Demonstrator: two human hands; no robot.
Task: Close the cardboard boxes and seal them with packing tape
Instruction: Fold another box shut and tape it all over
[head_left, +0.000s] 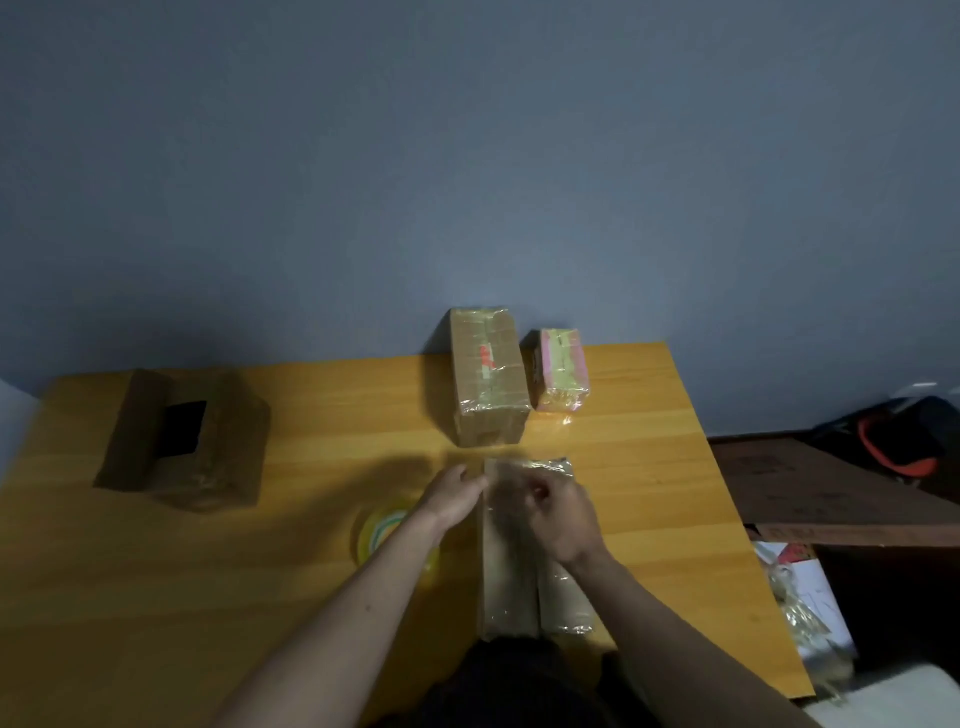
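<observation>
A long cardboard box lies in front of me on the wooden table, its top flaps closed and glossy clear tape running along it. My left hand pinches the tape at the box's far left edge. My right hand rests on the box's far end, fingers curled around a strip of tape. A roll of clear packing tape lies on the table under my left forearm, partly hidden.
Two taped boxes stand at the back: a taller brown one and a small pink-and-yellow one. An open brown box sits at the left. Right of the table are a dark shelf and clutter.
</observation>
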